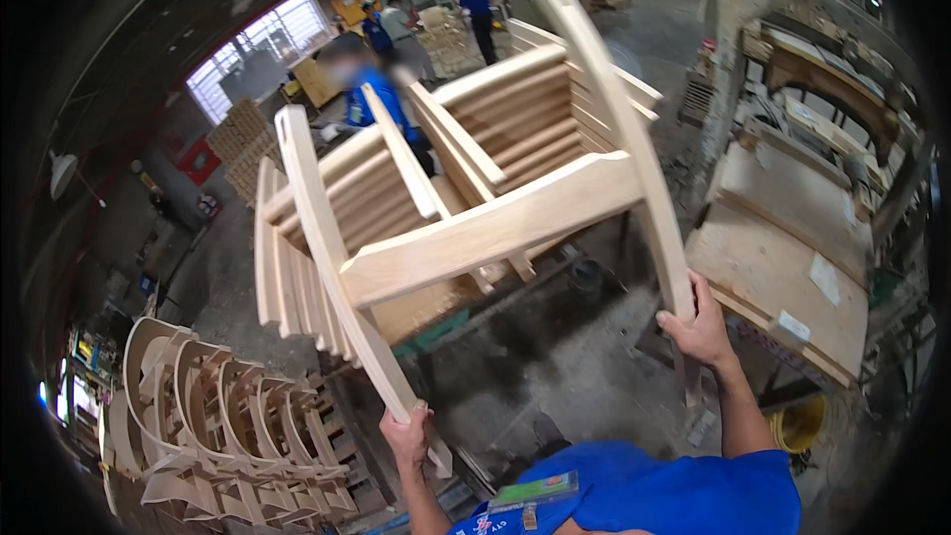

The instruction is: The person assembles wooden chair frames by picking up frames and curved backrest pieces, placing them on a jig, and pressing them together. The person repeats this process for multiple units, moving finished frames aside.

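My left hand is closed round the lower end of one long post of a pale wooden chair frame. The other post, near its lower end, is gripped by my right hand. A broad, slightly arched rail joins the two bent posts, and the frame is tilted, its far ends pointing away from me. Just behind it is a stack of similar pale wooden frames, partly hidden by the one I hold. Two loose-looking slats lie lengthwise across the middle of that stack.
At lower left, curved wooden parts are stacked on a pallet. A worktable with boards and a machine stands at right, a yellow bucket beneath it. A person in blue stands beyond the stack; several other people are farther back.
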